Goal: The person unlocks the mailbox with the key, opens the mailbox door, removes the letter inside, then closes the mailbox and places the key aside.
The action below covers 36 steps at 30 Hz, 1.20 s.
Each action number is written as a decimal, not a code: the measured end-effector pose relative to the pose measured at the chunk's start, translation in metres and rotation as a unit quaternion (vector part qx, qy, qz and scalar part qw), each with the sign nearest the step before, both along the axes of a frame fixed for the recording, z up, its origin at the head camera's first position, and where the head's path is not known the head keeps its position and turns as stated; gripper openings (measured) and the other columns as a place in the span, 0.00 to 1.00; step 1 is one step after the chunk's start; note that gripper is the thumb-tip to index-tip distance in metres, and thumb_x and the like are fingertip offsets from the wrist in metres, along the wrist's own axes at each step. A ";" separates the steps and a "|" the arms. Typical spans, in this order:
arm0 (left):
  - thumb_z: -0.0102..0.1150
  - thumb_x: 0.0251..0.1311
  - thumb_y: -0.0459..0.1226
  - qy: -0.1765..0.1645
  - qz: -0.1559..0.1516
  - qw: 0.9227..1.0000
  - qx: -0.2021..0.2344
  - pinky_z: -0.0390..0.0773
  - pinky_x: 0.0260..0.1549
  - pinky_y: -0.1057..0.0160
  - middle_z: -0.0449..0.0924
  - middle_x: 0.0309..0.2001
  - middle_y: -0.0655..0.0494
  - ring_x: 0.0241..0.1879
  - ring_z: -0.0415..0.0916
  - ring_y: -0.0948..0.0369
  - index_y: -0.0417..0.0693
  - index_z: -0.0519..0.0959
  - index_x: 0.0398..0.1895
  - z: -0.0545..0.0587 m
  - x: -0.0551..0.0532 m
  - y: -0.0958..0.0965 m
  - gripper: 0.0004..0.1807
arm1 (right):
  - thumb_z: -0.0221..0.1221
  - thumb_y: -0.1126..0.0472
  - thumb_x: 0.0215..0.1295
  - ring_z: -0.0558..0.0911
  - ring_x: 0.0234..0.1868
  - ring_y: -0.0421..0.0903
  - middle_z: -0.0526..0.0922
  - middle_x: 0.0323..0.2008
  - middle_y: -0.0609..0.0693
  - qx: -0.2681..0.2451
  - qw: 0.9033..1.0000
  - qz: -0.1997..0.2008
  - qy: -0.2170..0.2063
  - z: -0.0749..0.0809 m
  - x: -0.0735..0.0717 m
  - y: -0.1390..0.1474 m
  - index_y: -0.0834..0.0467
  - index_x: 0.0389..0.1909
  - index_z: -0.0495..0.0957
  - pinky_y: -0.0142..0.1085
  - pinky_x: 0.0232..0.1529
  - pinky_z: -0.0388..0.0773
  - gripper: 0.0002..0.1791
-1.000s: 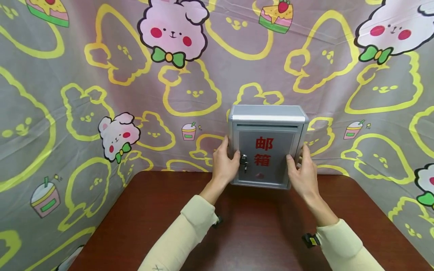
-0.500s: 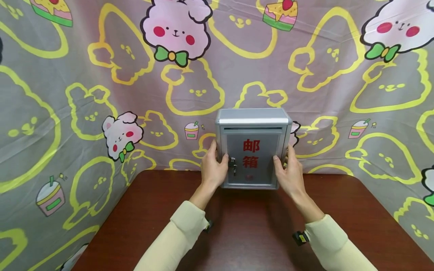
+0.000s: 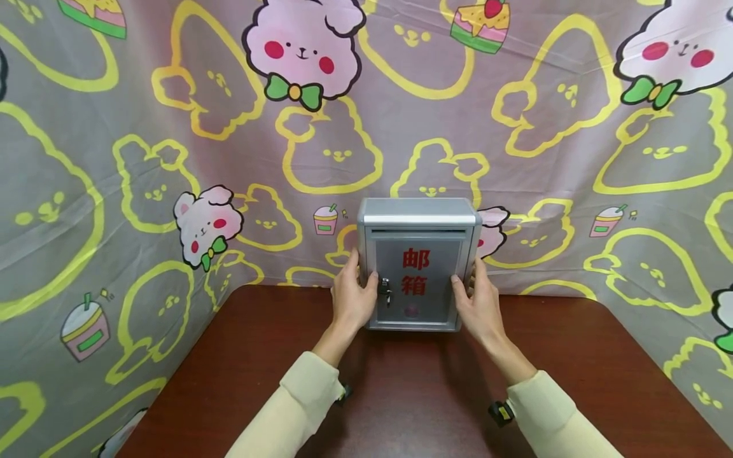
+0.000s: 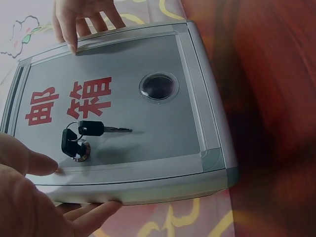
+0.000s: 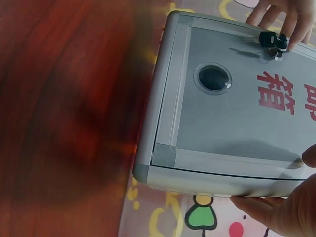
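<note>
One grey box [image 3: 438, 270] is held upright over the table [image 3: 258, 369], towards 4 o'clock from the head view's centre. Two hands grasp it: left hand [image 3: 353, 296] at 8 o'clock, right hand [image 3: 480, 305] at 4, thumbs in front, fingers round the sides. Its front shows two red characters [image 3: 416, 259], one round window [image 3: 411, 312] at 6, one lock [image 4: 85, 152] at 8, two keys [image 4: 91, 128]

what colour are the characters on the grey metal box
Red characters, clearest in the left wrist view.
</note>
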<state>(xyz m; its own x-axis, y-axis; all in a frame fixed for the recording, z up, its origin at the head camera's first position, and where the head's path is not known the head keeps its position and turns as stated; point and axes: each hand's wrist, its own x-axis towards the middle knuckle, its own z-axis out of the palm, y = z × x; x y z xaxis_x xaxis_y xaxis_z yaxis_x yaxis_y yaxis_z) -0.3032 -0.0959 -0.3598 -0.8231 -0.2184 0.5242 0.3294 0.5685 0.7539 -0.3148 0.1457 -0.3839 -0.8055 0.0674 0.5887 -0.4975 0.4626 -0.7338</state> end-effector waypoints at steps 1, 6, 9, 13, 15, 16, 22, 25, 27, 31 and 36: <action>0.64 0.65 0.38 0.000 -0.001 1.000 -0.002 0.77 0.57 0.41 0.78 0.65 0.44 0.56 0.82 0.47 0.47 0.67 0.76 -0.002 0.000 0.000 0.36 | 0.56 0.65 0.74 0.84 0.53 0.63 0.81 0.55 0.65 0.004 1.000 -0.002 -0.003 -0.002 0.000 0.000 0.60 0.74 0.61 0.57 0.46 0.84 0.29; 0.64 0.66 0.38 -0.009 -0.003 1.000 -0.005 0.76 0.57 0.39 0.78 0.65 0.44 0.57 0.80 0.46 0.47 0.67 0.77 -0.011 -0.001 -0.002 0.35 | 0.56 0.66 0.74 0.84 0.51 0.62 0.81 0.55 0.65 0.018 1.000 -0.005 -0.014 -0.008 -0.001 -0.001 0.63 0.73 0.61 0.55 0.45 0.82 0.29; 0.64 0.66 0.38 -0.009 0.000 1.000 0.000 0.77 0.56 0.39 0.80 0.62 0.44 0.55 0.81 0.46 0.48 0.66 0.77 -0.016 -0.001 -0.002 0.36 | 0.56 0.67 0.73 0.84 0.51 0.63 0.81 0.55 0.67 0.018 1.000 -0.002 -0.016 -0.011 -0.002 -0.001 0.65 0.73 0.61 0.56 0.47 0.82 0.30; 0.65 0.65 0.38 0.000 0.004 1.000 0.001 0.79 0.52 0.40 0.82 0.59 0.44 0.52 0.83 0.48 0.51 0.67 0.77 -0.023 -0.002 -0.001 0.36 | 0.57 0.68 0.72 0.84 0.50 0.61 0.82 0.55 0.67 0.019 1.000 -0.006 -0.018 -0.014 -0.003 -0.001 0.65 0.72 0.61 0.55 0.48 0.81 0.30; 0.65 0.65 0.37 0.004 0.006 1.000 0.001 0.79 0.53 0.40 0.82 0.60 0.44 0.54 0.82 0.48 0.52 0.67 0.77 -0.026 -0.003 -0.001 0.36 | 0.57 0.68 0.72 0.84 0.49 0.61 0.82 0.55 0.68 0.022 1.000 -0.006 -0.019 -0.016 -0.004 -0.001 0.66 0.72 0.61 0.56 0.48 0.81 0.30; 0.65 0.65 0.37 0.005 0.007 1.000 0.000 0.79 0.54 0.40 0.80 0.63 0.45 0.56 0.82 0.48 0.52 0.67 0.77 -0.027 -0.003 -0.001 0.36 | 0.57 0.68 0.72 0.84 0.49 0.61 0.82 0.54 0.68 0.024 1.000 -0.005 -0.020 -0.017 -0.004 -0.001 0.66 0.72 0.61 0.56 0.48 0.81 0.30; 0.64 0.66 0.37 0.002 0.004 1.000 0.000 0.77 0.58 0.39 0.75 0.69 0.48 0.63 0.76 0.47 0.50 0.67 0.77 -0.030 -0.003 -0.001 0.35 | 0.57 0.68 0.72 0.83 0.50 0.60 0.82 0.54 0.68 0.031 0.999 -0.004 -0.020 -0.021 -0.004 -0.001 0.66 0.71 0.61 0.57 0.51 0.79 0.29; 0.64 0.66 0.37 0.002 0.006 1.000 -0.005 0.77 0.57 0.39 0.75 0.69 0.48 0.63 0.76 0.47 0.50 0.67 0.77 -0.031 -0.003 0.000 0.35 | 0.57 0.68 0.72 0.82 0.50 0.60 0.81 0.55 0.68 0.031 0.999 -0.002 -0.020 -0.022 -0.004 0.000 0.66 0.70 0.61 0.57 0.52 0.79 0.28; 0.64 0.66 0.37 0.003 0.006 1.000 -0.009 0.77 0.57 0.39 0.75 0.69 0.48 0.64 0.76 0.47 0.49 0.66 0.77 -0.031 -0.003 -0.001 0.35 | 0.56 0.68 0.73 0.82 0.51 0.61 0.80 0.56 0.68 0.032 0.999 -0.001 -0.019 -0.023 -0.004 0.000 0.66 0.70 0.61 0.57 0.53 0.78 0.28; 0.63 0.68 0.38 -0.002 -0.003 1.000 -0.010 0.77 0.59 0.40 0.73 0.70 0.48 0.64 0.75 0.48 0.49 0.65 0.78 -0.032 -0.002 -0.002 0.36 | 0.57 0.67 0.73 0.81 0.51 0.61 0.80 0.56 0.68 0.038 0.999 -0.006 -0.019 -0.022 -0.004 0.001 0.67 0.70 0.60 0.55 0.52 0.77 0.29; 0.63 0.68 0.38 -0.006 -0.014 1.000 -0.012 0.78 0.59 0.42 0.74 0.70 0.48 0.64 0.76 0.48 0.49 0.64 0.78 -0.033 -0.002 -0.003 0.36 | 0.57 0.66 0.73 0.81 0.50 0.61 0.80 0.55 0.68 0.041 0.999 -0.012 -0.025 -0.022 -0.003 0.001 0.67 0.70 0.60 0.56 0.52 0.77 0.29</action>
<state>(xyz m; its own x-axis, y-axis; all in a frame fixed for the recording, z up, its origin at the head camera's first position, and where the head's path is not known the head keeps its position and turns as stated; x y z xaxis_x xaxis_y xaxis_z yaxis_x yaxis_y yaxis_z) -0.3048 -0.0986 -0.3930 -0.8353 -0.1822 0.5187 0.3361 0.5774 0.7441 -0.3179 0.1465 -0.4055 -0.8328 0.0399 0.5522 -0.4497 0.5329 -0.7168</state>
